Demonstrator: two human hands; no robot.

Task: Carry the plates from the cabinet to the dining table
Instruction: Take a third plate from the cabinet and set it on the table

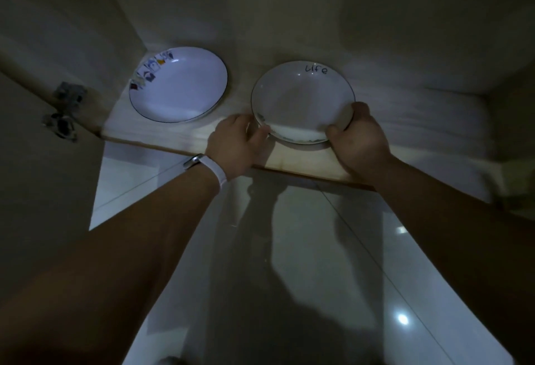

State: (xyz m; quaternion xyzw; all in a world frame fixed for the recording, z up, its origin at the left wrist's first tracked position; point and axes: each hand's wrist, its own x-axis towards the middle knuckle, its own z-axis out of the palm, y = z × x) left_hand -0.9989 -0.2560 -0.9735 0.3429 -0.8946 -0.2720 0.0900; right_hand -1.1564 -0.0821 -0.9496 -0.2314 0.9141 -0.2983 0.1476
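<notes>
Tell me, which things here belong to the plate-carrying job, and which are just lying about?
Part of the job: Life plate, held at its near rim by the left hand and right hand; patterned plate, lying on the cabinet shelf.
Just there: door hinge, wristband, tiled floor.

Home kitchen: wooden cabinet shelf (185,140) holding plates (179,86), hinge (65,109), glossy tiled floor (333,248)

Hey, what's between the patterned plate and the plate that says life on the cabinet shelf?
Nothing: the head view shows only a bare strip of shelf separating the patterned plate from the life plate.
</notes>
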